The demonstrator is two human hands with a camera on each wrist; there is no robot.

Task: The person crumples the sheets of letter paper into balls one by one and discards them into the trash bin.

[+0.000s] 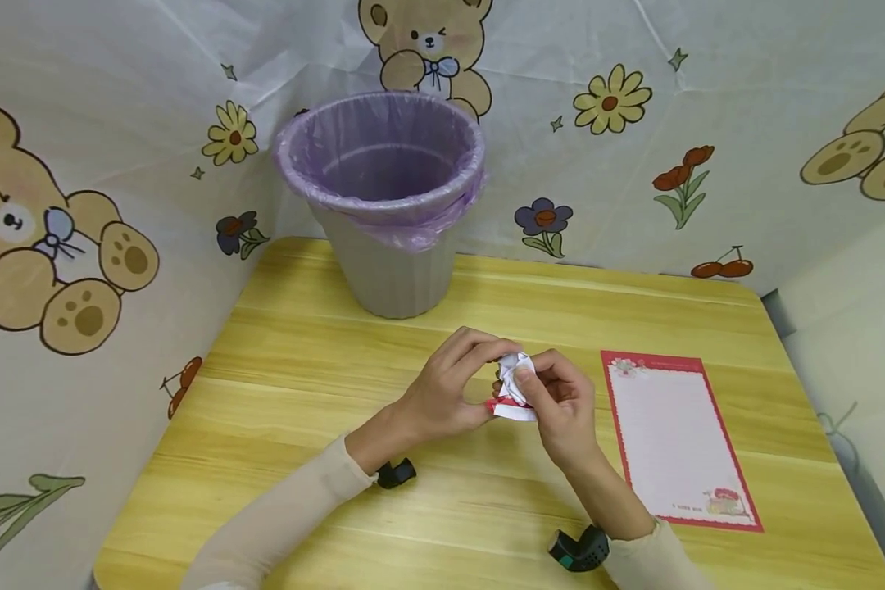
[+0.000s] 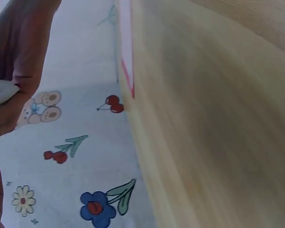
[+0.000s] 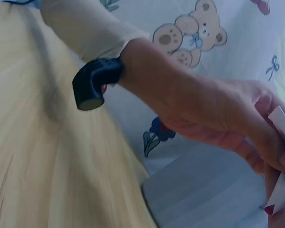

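Crumpled white paper with red edging (image 1: 516, 379) is held above the yellow wood-grain surface (image 1: 487, 524), long axis running roughly far edge to near edge. Fingers of the left hand (image 1: 446, 385) and right hand (image 1: 566, 410) pinch opposite sides. Grey bin (image 1: 398, 283) stands toward the far-left corner, nearer the left hand.

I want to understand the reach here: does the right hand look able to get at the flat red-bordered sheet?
Probably yes: the sheet lies flat beside the right hand, with nothing visible blocking. But that hand's grip is on the crumpled paper, which may need releasing first.
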